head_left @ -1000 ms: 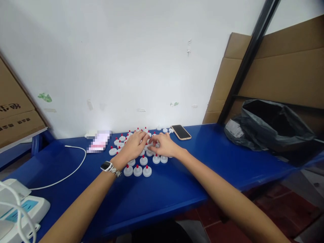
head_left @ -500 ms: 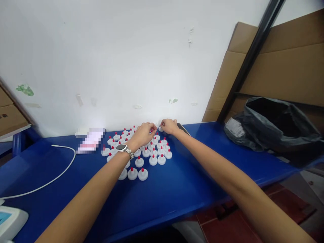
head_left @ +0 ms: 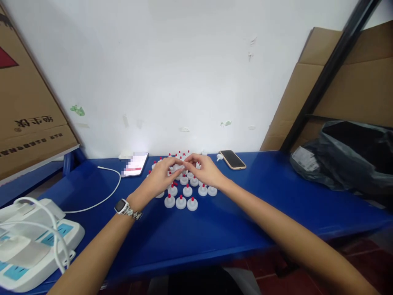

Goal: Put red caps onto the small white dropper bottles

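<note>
My left hand (head_left: 159, 177), with a watch (head_left: 122, 206) on its wrist, is closed on a white nozzle cap (head_left: 178, 168) above the middle of the group. My right hand (head_left: 205, 169) meets it there, its thumb and fingertips pinched at the cap; whatever they grip is hidden. Below and around both hands stand several white nozzle caps with red tips (head_left: 192, 204), upright on the blue table (head_left: 215, 229). Some are covered by my hands. One white cap without a red tip (head_left: 220, 157) lies tilted to the right.
A dark-screened phone (head_left: 233, 159) lies at the back right, and a lit phone (head_left: 135, 164) at the back left. A power strip (head_left: 39, 246) with a white cable (head_left: 101, 203) occupies the left. A black plastic bag (head_left: 346, 159) sits far right, near cardboard (head_left: 307, 90) against the wall.
My right hand has moved from the back edge of the group toward my left hand, and the two now meet around a white cap. The view has swung left.
</note>
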`<move>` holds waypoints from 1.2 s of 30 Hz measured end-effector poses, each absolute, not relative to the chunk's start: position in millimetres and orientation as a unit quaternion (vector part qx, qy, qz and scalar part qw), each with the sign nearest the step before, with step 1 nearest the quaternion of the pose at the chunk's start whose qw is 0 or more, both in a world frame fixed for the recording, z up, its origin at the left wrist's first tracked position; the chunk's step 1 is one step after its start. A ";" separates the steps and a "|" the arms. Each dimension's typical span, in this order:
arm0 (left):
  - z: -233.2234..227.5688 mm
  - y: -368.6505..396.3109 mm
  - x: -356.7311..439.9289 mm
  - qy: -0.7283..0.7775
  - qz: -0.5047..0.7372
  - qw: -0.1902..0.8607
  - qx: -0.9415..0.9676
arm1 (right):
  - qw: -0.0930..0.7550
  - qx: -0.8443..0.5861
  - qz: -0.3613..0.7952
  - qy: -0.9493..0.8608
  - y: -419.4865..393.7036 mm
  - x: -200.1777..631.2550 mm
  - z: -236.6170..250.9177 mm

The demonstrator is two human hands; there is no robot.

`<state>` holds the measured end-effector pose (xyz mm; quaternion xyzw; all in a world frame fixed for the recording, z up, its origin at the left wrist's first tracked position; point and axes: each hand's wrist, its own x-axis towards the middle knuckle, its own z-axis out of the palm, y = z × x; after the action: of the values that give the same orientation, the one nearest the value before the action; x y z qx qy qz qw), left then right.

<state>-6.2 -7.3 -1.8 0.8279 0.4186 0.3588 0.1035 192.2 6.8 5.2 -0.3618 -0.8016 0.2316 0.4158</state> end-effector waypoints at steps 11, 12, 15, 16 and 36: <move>-10.8 -17.5 -28.2 0.482 0.360 0.148 0.785 | 0.090 -0.359 -0.050 -0.928 14.9 153.2 4.0; -12.4 -17.3 -28.9 0.485 0.348 0.160 0.786 | 0.074 -0.362 -0.056 -0.928 14.7 150.2 4.4; -17.2 -15.4 -31.4 0.484 0.321 0.171 0.795 | 0.060 -0.366 -0.059 -0.927 15.4 147.4 4.8; -18.4 -14.7 -32.0 0.482 0.322 0.169 0.797 | 0.068 -0.367 -0.054 -0.926 15.9 148.9 4.7; -14.7 -30.4 -11.1 0.407 0.273 0.021 0.871 | 0.435 -0.363 0.193 -0.801 -7.4 185.5 -9.4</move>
<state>-11.1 -30.4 -14.7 0.8712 0.4075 0.2729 0.0215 185.5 -7.4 -9.4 -0.3627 -0.8015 0.1928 0.4347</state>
